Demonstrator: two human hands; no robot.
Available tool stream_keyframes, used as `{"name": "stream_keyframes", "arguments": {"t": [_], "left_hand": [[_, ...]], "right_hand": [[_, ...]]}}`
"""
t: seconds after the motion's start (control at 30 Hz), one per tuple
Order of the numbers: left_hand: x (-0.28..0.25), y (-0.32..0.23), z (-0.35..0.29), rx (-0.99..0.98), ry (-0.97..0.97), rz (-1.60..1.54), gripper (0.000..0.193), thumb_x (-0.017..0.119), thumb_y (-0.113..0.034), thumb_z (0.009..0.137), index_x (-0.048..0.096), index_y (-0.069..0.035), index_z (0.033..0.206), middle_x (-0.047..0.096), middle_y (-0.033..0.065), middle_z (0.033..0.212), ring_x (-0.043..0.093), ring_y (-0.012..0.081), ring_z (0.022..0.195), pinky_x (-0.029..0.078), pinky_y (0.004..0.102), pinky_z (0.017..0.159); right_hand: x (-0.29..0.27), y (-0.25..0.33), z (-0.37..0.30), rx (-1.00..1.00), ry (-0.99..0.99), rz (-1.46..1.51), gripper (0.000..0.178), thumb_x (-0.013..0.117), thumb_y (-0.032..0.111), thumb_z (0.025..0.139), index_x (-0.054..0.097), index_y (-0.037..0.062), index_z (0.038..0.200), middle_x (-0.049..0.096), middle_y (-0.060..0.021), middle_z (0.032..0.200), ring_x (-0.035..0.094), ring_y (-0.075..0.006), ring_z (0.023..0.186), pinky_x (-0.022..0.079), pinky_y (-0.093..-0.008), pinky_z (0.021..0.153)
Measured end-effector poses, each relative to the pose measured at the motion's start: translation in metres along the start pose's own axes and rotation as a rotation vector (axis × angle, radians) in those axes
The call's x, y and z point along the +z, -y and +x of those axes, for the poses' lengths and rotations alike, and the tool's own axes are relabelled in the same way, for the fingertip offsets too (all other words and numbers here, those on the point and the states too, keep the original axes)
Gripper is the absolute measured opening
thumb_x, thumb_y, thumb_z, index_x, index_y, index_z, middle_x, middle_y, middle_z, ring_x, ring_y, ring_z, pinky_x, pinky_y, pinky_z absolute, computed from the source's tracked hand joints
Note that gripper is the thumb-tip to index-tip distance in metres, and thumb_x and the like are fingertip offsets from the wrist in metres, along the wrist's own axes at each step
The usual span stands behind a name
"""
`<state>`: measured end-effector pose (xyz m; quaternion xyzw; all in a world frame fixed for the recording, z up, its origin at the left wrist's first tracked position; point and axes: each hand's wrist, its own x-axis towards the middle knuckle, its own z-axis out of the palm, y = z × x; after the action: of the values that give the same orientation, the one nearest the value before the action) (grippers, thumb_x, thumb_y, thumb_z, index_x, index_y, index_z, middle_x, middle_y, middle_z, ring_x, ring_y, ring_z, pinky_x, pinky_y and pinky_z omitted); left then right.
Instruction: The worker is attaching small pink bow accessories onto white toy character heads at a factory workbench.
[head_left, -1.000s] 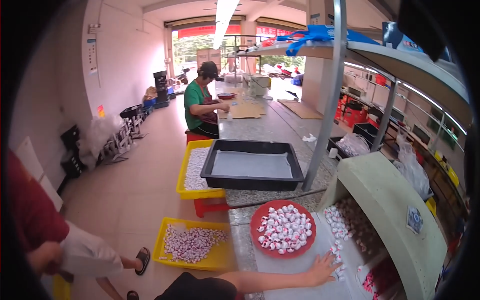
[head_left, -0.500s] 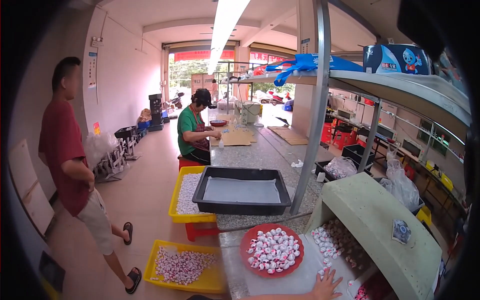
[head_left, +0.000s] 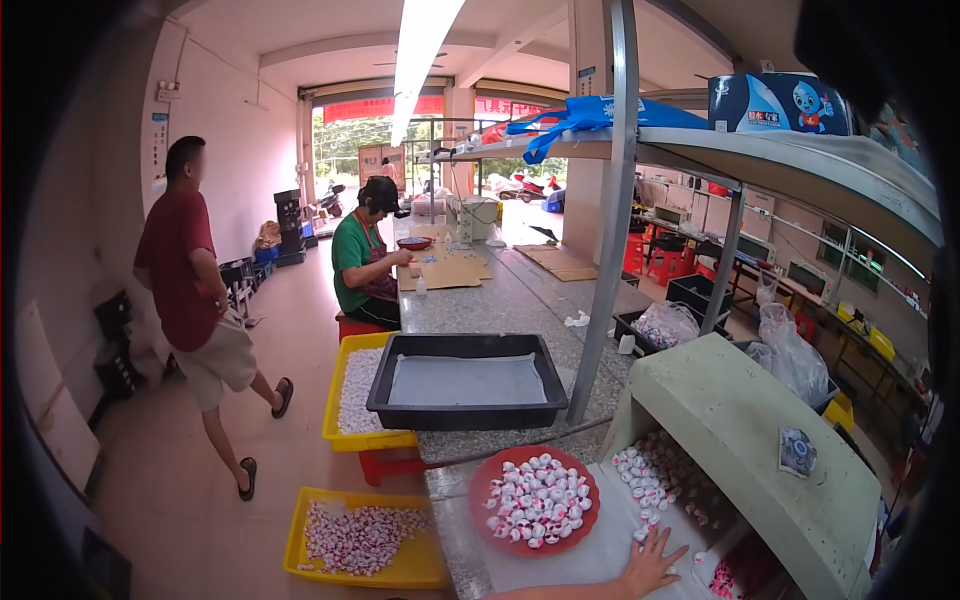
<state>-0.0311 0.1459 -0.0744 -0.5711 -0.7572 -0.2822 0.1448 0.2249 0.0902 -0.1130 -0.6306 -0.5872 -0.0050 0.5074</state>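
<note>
White balls (head_left: 650,494) strewn, long axis running forward from spread left hand (head_left: 650,568).

Our grey speckled stone-topped bench (head_left: 500,308) bears brown cardboard (head_left: 450,270), a black rectangular plastic tray (head_left: 465,417), a pale-green hood (head_left: 745,430) and a white sheet (head_left: 615,520) strewn with white-and-pink balls (head_left: 645,485), a round red plastic bowl (head_left: 480,490) at its edge; above, we see a pale shelf (head_left: 690,148) carrying a blue bag (head_left: 590,118).

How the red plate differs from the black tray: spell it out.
The red plate is round; the black tray is rectangular. The red plate is heaped with pink-marked white pieces; the black tray holds a pale sheet. The red plate looks smaller than the black tray. Both are open-topped.
</note>
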Motion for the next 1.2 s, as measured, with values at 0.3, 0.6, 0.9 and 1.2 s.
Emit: {"name": "stream_keyframes", "arguments": {"t": [0.3, 0.6, 0.9, 1.2], "left_hand": [[0.016, 0.007, -0.011, 0.058, 0.083, -0.071, 0.040, 0.060, -0.032, 0.071, 0.054, -0.023, 0.110, 0.044, 0.0096, 0.111, 0.042, 0.0222, 0.099, 0.039, 0.0385, 0.069], [0.023, 0.015, -0.005, 0.172, -0.006, -0.176, 0.021, 0.052, -0.013, 0.068, 0.062, -0.013, 0.087, 0.048, 0.0114, 0.104, 0.046, 0.0257, 0.095, 0.037, 0.0426, 0.072], [0.008, 0.027, -0.006, 0.270, -0.029, -0.266, 0.020, 0.060, -0.009, 0.060, 0.062, -0.012, 0.079, 0.048, 0.0086, 0.102, 0.045, 0.0256, 0.092, 0.036, 0.0413, 0.070], [0.008, 0.018, -0.015, 0.146, -0.002, -0.004, 0.015, 0.059, -0.013, 0.063, 0.058, -0.013, 0.078, 0.048, 0.0079, 0.101, 0.046, 0.0255, 0.087, 0.036, 0.0413, 0.068]], "right_hand": [[-0.015, 0.034, 0.013, -0.442, -0.004, -0.380, 0.040, 0.053, 0.046, 0.080, 0.057, 0.0124, 0.059, 0.051, -0.0090, 0.047, 0.048, -0.0241, 0.040, 0.036, -0.0376, 0.038], [-0.010, 0.036, 0.006, 0.285, 0.038, 0.313, 0.011, 0.065, 0.005, 0.070, 0.055, -0.0008, 0.072, 0.057, -0.0064, 0.068, 0.052, -0.0163, 0.062, 0.044, -0.0286, 0.064], [-0.008, 0.032, 0.009, 0.287, 0.020, 0.332, 0.011, 0.066, 0.009, 0.071, 0.058, 0.0007, 0.073, 0.057, -0.0049, 0.063, 0.051, -0.0128, 0.059, 0.044, -0.0277, 0.060], [-0.006, 0.030, 0.006, 0.307, 0.051, 0.354, 0.013, 0.065, 0.007, 0.073, 0.054, 0.0014, 0.072, 0.053, -0.0009, 0.062, 0.048, -0.0076, 0.055, 0.041, -0.0227, 0.052]]}}
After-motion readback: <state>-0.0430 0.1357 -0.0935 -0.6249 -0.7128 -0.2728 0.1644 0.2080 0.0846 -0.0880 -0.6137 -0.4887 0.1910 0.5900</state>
